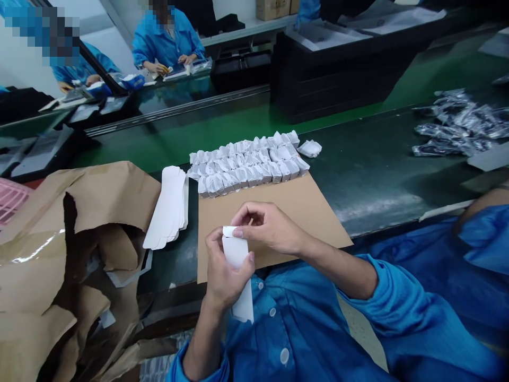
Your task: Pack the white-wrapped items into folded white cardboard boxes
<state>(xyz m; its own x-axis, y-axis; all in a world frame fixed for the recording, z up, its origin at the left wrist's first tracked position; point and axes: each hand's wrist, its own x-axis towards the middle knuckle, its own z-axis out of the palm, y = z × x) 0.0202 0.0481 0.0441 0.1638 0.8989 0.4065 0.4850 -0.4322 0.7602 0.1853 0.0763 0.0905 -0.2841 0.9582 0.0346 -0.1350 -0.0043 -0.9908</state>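
Observation:
A long white paper strip (236,253) is held upright over my lap, creased across near its top. My left hand (222,273) grips it by both edges, thumb on the right side and fingers on the left. With thumb and fingers, my right hand (270,228) pinches the folded top end of the same strip. Beyond both hands, rows of small white paper-wrapped pieces (246,164) stand on a brown cardboard sheet (274,207). One more wrapped piece (310,148) lies off the rows' right end. Left of the sheet is a fanned stack of white card strips (169,207).
A torn open cardboard box (111,196) stands at the left, beside a pink basket (14,199). Clear plastic bags (457,124) lie on the green bench (369,164) at right. Black trays (338,74) stand behind. People in blue work across the bench; a blue sleeve is close at right.

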